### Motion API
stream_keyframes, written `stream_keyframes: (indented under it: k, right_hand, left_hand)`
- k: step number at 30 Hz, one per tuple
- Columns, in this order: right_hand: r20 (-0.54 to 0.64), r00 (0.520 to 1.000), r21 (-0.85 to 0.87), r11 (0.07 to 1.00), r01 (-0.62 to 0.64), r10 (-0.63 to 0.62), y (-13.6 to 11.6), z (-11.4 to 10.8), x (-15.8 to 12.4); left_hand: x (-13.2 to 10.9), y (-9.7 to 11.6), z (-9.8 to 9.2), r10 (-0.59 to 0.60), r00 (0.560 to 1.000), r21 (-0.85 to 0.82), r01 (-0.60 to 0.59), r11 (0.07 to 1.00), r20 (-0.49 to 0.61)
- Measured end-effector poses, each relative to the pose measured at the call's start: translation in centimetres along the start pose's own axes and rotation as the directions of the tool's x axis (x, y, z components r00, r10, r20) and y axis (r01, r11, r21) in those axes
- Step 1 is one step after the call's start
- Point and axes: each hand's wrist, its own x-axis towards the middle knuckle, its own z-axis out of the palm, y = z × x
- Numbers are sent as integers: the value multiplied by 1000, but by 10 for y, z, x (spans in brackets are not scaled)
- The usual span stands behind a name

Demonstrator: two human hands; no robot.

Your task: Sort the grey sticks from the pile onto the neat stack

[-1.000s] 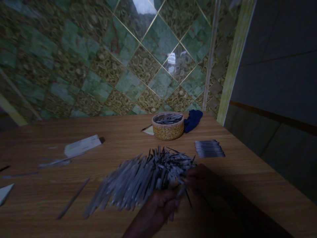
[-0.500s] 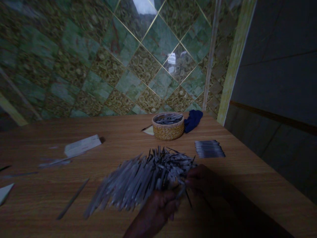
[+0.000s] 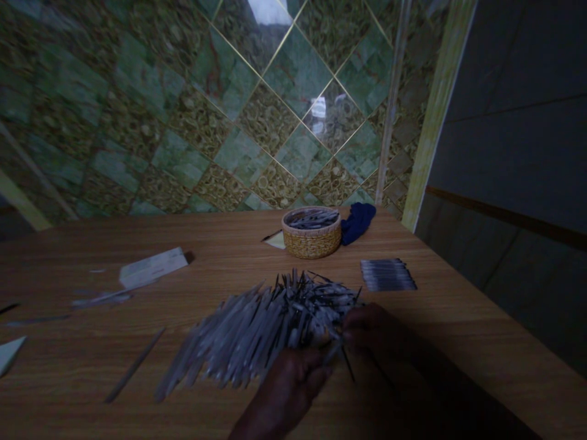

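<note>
My left hand [image 3: 293, 385] comes in from the bottom, its fingers closed round one end of a thin, clear pen-like stick [image 3: 334, 352]. On the other side my right hand [image 3: 367, 327], dark in shadow, pinches at the stick's upper end, so the two hands almost meet. Just beyond them spreads a big heap of pen-like sticks [image 3: 243, 336], clear or greyish with dark parts. The left side of the heap lies roughly parallel, while the right side is tangled. Dim light hides the exact fingertip contact.
Behind the heap stands a woven basket [image 3: 312, 242] of similar sticks, beside a dark blue cloth [image 3: 358, 223]. A neat row of sticks [image 3: 388, 275] lies at right. Leftward are a white box [image 3: 153, 267], a lone stick [image 3: 135, 366] and loose pieces. A tiled wall [image 3: 293, 153] backs the wooden table.
Both hands keep nearly the same place, with only slight finger movement at the stick. The heap, the basket and the row look unchanged.
</note>
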Motion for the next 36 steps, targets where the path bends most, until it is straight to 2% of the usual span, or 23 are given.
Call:
stream_keyframes:
  k: [5,9,11,13,17,19,21,26,29,33,36]
  right_hand:
    - [-14,995,117,989,-95,97,5,3,3]
    - [-15,984,200,965,-171,178,4,6,6]
    - [-29,979,211,959,-189,200,3,5,6]
    - [-75,980,204,965,-167,186,1,3,6]
    - [-152,977,161,979,-127,152,-4,-3,3]
    - [-160,975,157,979,-130,155,-3,-5,3]
    - [-150,975,175,975,-137,164,1,-6,3]
    - [-125,977,207,967,-146,174,5,-6,5]
    - [-111,971,219,958,-184,211,-2,-6,4]
    - [-104,964,198,955,-220,244,-8,-5,4]
    - [-115,952,123,955,-270,284,-8,-5,6]
  left_hand:
    - [3,-5,4,160,980,269,-125,955,-115]
    - [5,-6,7,203,968,341,-144,929,-146]
    - [5,-4,8,186,971,286,-137,949,-153]
    - [4,-2,7,127,983,156,-106,982,-135]
    - [2,3,1,-22,1000,-168,22,986,5]
    - [1,6,-1,-71,997,-238,78,968,37]
    - [0,8,-2,-104,994,-244,105,964,16]
    - [4,2,2,-114,990,-166,99,981,-84]
    - [7,-5,3,-26,985,-12,25,1000,-172]
    - [6,-4,3,110,966,161,-73,984,-235]
    - [5,-2,3,94,959,178,-47,983,-267]
